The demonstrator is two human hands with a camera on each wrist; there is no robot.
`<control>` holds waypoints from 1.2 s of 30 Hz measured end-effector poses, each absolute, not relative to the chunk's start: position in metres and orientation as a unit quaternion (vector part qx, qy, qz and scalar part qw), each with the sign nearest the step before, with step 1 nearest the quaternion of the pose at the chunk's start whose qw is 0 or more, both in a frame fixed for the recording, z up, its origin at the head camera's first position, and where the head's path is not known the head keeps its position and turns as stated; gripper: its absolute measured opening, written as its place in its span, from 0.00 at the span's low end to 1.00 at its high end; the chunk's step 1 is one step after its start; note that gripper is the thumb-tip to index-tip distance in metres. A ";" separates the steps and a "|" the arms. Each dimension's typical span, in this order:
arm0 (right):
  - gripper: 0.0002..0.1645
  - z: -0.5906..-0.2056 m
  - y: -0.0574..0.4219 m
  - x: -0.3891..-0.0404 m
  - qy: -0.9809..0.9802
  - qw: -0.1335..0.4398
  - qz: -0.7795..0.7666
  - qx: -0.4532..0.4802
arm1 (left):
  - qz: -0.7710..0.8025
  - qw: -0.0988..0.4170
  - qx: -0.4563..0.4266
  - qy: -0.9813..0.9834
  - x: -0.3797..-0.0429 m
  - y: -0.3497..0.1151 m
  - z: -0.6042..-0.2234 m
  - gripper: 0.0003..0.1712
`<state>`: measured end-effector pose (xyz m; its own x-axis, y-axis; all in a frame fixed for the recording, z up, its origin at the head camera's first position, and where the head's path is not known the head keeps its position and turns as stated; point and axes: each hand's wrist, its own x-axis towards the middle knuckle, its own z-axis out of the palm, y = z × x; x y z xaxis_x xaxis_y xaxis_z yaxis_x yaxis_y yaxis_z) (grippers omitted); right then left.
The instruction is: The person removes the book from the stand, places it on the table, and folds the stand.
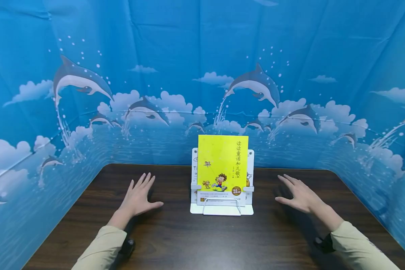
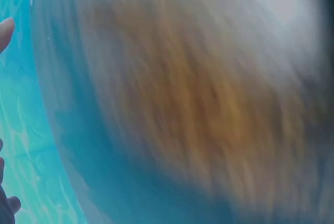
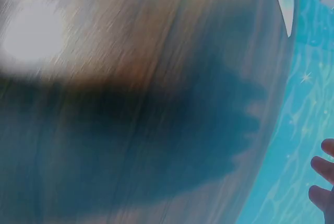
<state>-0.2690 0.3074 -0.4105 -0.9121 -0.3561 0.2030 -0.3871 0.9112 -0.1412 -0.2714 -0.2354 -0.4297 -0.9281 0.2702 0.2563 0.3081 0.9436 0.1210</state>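
A yellow book (image 1: 219,161) with Chinese lettering and a cartoon child on its cover stands upright on a white book stand (image 1: 194,198), held by side clips and a wire front rest. To the left of the stand, my left hand (image 1: 135,200) is over the dark tabletop, fingers spread and thumb pointing toward the book. On the other side, my right hand (image 1: 300,195) has its fingers extended and holds nothing. Both hands are apart from the book. The left wrist view shows only fingertips (image 2: 5,33) at its edge; in the right wrist view a few fingertips (image 3: 322,171) show.
The dark wooden table (image 1: 175,240) has a rounded far edge. Behind it hangs a blue curtain (image 1: 175,56) printed with dolphins, clouds and waves. A black wrist device (image 1: 127,247) sits under the left sleeve, and another black device (image 1: 324,243) under the right.
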 end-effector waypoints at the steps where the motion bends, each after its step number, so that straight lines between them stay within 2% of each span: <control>1: 0.50 -0.410 0.305 -0.269 -0.973 0.085 0.104 0.185 | -0.087 0.120 -0.150 -0.977 -0.272 -0.233 -0.429 0.57; 8: 0.49 -0.403 0.282 -0.266 -0.962 0.060 0.226 0.140 | -0.169 0.141 -0.161 -0.962 -0.272 -0.211 -0.422 0.53; 14: 0.48 -0.401 0.264 -0.265 -0.941 0.073 0.300 0.139 | -0.274 0.173 -0.162 -0.932 -0.272 -0.186 -0.419 0.47; 23: 0.40 -0.399 0.236 -0.273 -0.908 0.089 0.386 0.134 | -0.383 0.205 -0.175 -0.884 -0.271 -0.148 -0.411 0.41; 36: 0.34 -0.393 0.208 -0.281 -0.889 0.084 0.426 0.146 | -0.427 0.223 -0.176 -0.859 -0.278 -0.103 -0.406 0.35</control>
